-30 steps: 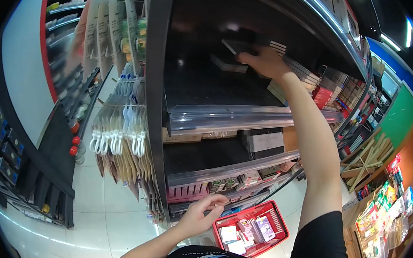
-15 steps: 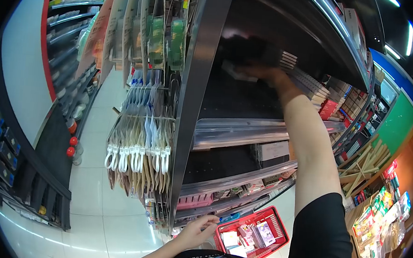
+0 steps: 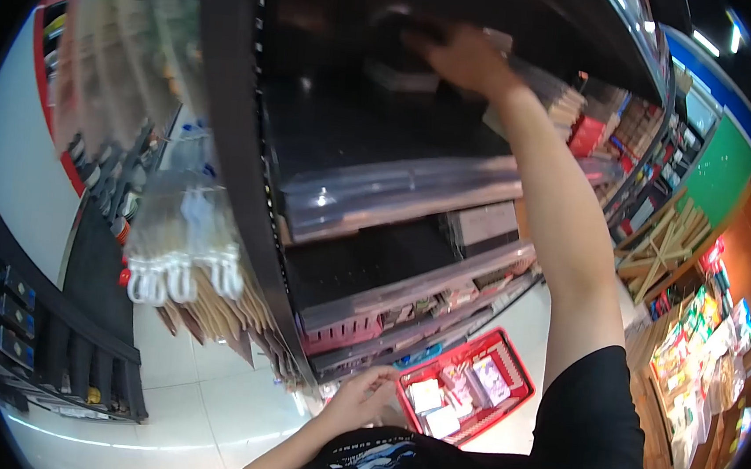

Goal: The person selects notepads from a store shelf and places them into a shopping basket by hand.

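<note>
My right hand (image 3: 469, 58) reaches deep into a dark shelf bay; its fingers are smeared by motion and dim light. Just past the fingertips is a blurred dark shape (image 3: 398, 35), its kind unclear. Below it lies a pale flat box-like item (image 3: 403, 80) on the black shelf board (image 3: 357, 127). I cannot tell whether the hand grips either one. Low at the front, my left hand (image 3: 363, 398) hangs with loosely bent fingers apart, holding nothing visible. It is beside the left rim of a red shopping basket (image 3: 519, 369) with several small boxed items (image 3: 492, 380) inside.
Packs with white hooks (image 3: 182, 281) hang at the shelf's left end, by a dark upright post (image 3: 238, 135). Boxes and books (image 3: 571, 109) stand right of my hand. A clear-fronted shelf edge (image 3: 396, 192) runs below. Bagged goods (image 3: 694, 392) lie far right.
The view has turned, so the shelf and hanging packs sit further left. My right hand has shifted left and up in view, remaining inside the bay. My left hand stays beside the basket.
</note>
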Available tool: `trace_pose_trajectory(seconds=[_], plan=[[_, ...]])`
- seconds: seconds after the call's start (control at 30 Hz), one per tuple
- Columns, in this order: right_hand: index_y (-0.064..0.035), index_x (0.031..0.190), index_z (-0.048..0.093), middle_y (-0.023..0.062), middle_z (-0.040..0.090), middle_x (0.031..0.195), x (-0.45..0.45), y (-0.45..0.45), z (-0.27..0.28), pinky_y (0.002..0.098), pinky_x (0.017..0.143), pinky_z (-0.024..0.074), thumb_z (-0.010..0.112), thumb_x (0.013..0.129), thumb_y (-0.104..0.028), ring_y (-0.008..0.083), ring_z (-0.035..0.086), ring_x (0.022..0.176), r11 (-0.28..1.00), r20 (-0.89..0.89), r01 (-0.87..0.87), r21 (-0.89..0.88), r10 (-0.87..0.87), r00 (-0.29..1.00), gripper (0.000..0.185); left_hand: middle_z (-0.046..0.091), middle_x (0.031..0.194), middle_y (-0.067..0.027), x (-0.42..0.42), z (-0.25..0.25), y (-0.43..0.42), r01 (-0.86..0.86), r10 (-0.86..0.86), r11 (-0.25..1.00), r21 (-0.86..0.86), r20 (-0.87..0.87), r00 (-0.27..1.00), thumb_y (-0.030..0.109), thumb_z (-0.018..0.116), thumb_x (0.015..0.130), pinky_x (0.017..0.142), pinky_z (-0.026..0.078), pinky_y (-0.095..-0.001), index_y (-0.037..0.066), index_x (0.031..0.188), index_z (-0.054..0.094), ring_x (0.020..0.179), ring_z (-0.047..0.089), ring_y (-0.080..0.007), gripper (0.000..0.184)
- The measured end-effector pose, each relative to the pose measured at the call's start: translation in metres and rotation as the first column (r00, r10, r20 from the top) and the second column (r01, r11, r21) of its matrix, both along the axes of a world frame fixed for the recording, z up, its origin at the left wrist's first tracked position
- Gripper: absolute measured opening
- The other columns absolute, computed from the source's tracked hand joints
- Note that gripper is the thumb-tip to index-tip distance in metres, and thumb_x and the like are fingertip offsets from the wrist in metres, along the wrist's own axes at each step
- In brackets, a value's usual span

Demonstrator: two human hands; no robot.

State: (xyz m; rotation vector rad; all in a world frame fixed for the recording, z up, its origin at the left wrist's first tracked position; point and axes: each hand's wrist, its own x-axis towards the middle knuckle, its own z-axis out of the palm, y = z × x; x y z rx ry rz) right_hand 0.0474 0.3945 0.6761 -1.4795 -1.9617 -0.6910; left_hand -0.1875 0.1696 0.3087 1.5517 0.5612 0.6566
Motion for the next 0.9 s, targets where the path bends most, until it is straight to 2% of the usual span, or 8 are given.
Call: trace_pose_trajectory(seconds=[0.13,0.2,0.3,0.43,0.5,0.57,0.7,0.9], plan=[[-0.0006,0.111,0.067,0.0087,0.070,0.098,-0.020,-0.127,-0.026,0.0239,0.074,0.0514,0.059,0.093,-0.019,0.0149,0.067,0.083,0.873,-0.427,-0.464,0.154,0.482,0.765,0.027,0.064,0.104,-0.0062,0.010,-0.021,-0.004,0.003,-0.003,1.000,-0.017,0.024,1.000,0.016,0.057,0.095,0.083,0.047,-0.0270,0.002,0.119,0.058,0.092,0.058,-0.0122,0.028],[0.0005,0.097,0.070,0.0100,0.071,0.086,-0.012,-0.188,-0.062,0.0267,0.070,0.0506,0.064,0.088,-0.016,0.0152,0.067,0.076,0.856,-0.540,-0.500,0.131,0.484,0.688,0.019,0.064,0.104,-0.0054,0.016,-0.025,-0.007,-0.013,0.013,1.000,-0.010,-0.006,1.000,0.014,0.058,0.093,0.081,0.046,-0.0263,0.001,0.118,0.059,0.091,0.056,-0.0113,0.027],[-0.0004,0.096,0.071,0.0083,0.070,0.081,0.026,-0.252,-0.138,0.0219,0.064,0.0490,0.062,0.089,-0.009,0.0103,0.064,0.068,0.895,-0.549,-0.436,-0.094,0.319,0.772,0.014,0.065,0.105,-0.0057,0.029,-0.035,-0.012,-0.007,0.003,0.999,-0.050,-0.067,0.998,0.013,0.060,0.092,0.082,0.047,-0.0272,0.000,0.117,0.059,0.091,0.058,-0.0107,0.028],[0.0035,0.108,0.066,0.0099,0.072,0.093,0.081,-0.286,-0.285,0.0280,0.081,0.0511,0.058,0.092,-0.012,0.0177,0.068,0.087,0.861,-0.850,-0.321,-0.395,-0.210,0.483,0.023,0.065,0.108,-0.0075,0.051,-0.051,-0.018,0.039,-0.066,0.988,-0.152,-0.179,0.982,0.013,0.062,0.091,0.082,0.049,-0.0288,0.001,0.109,0.060,0.093,0.060,-0.0112,0.021],[0.0003,0.111,0.065,0.0151,0.070,0.092,0.113,-0.305,-0.386,0.0301,0.079,0.0505,0.058,0.092,-0.017,0.0180,0.066,0.085,0.813,-0.741,-0.145,-0.564,-0.420,0.525,0.027,0.064,0.109,-0.0078,0.063,-0.072,-0.021,0.054,-0.102,0.976,-0.212,-0.220,0.970,0.013,0.063,0.091,0.082,0.049,-0.0294,0.002,0.098,0.058,0.094,0.060,-0.0119,0.014],[-0.0021,0.108,0.067,0.0165,0.070,0.090,0.133,-0.327,-0.471,0.0326,0.074,0.0511,0.060,0.090,-0.022,0.0232,0.067,0.083,0.652,-0.654,-0.165,-0.740,-0.641,0.401,0.028,0.064,0.108,-0.0077,0.075,-0.082,-0.027,0.082,-0.142,0.969,-0.232,-0.258,0.955,0.013,0.063,0.091,0.081,0.049,-0.0291,0.003,0.096,0.057,0.093,0.059,-0.0117,0.013],[-0.0066,0.104,0.069,0.0186,0.069,0.092,0.146,-0.360,-0.612,0.0391,0.080,0.0514,0.060,0.087,-0.030,0.0303,0.067,0.088,0.492,-0.471,-0.061,-0.869,-0.782,0.409,0.030,0.063,0.106,-0.0069,0.093,-0.104,-0.043,0.109,-0.203,0.952,-0.287,-0.318,0.926,0.012,0.063,0.091,0.077,0.047,-0.0273,0.003,0.092,0.055,0.089,0.057,-0.0100,0.012],[-0.0077,0.116,0.065,0.0156,0.064,0.119,0.143,-0.359,-0.673,0.0419,0.092,0.0498,0.066,0.082,-0.043,0.0293,0.062,0.110,0.148,-0.152,-0.041,-0.988,-0.905,0.397,0.049,0.064,0.089,-0.0024,0.100,-0.114,-0.065,0.072,-0.189,0.964,-0.255,-0.466,0.864,0.013,0.060,0.094,0.069,0.046,-0.0226,0.004,0.108,0.061,0.078,0.057,-0.0070,0.017]])
